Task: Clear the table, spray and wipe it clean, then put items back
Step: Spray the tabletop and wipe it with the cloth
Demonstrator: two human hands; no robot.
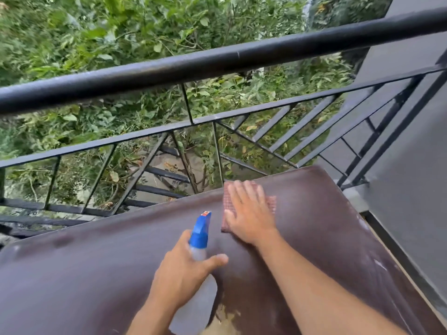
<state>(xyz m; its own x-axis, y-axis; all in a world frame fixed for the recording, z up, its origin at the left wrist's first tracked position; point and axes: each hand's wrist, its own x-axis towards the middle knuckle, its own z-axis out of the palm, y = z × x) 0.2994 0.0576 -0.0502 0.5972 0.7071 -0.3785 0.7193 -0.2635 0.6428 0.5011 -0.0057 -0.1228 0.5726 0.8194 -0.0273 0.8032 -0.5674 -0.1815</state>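
Left hand (183, 269) nearest, fingers and thumb wrapped round the neck of the spray bottle (197, 259), clear body trailing back below the wrist, blue nozzle poking forward past the knuckles. Whether a finger sits on the trigger: cannot tell.

Just ahead and to the right of that nozzle, right hand (246, 211) lying flat, fingers straight and spread, palm pressing down on the reddish cloth (226, 213). Cloth edges peeking out on the thumb side, beyond the fingertips and on the little-finger side.

Under both hands, the brown table (96, 274), bare of other things in view; a worn pale patch close in between the forearms, a whitish smear off to the right of the right forearm.

Beyond the fingertips, the table's far edge, then the black railing (217, 61) and green leaves past it.

Step in hand, most likely: wiping near the far edge. To do it well: keep the palm flat and the weight even, so the whole cloth drags rather than bunching under the fingers; work in overlapping passes from the far edge back toward the body; stop short of pushing the cloth off the rim; keep the nozzle pointed at the table, away from the wiping hand; spray again only where the surface looks dry, such as the smear on the right.
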